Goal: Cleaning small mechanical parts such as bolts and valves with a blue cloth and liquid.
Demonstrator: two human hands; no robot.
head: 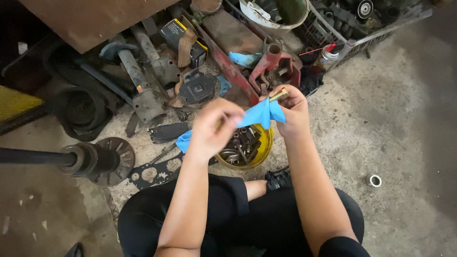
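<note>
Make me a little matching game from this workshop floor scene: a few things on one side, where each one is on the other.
Things:
1. blue cloth
2. yellow bowl
3. small white ring
4. spray can

Places:
A. alone on the bare concrete at the right
B. held between the left hand and right hand
C. by the wire crate at the top
D. under the hands, full of metal parts

Pairs: 1-B, 2-D, 3-A, 4-C
</note>
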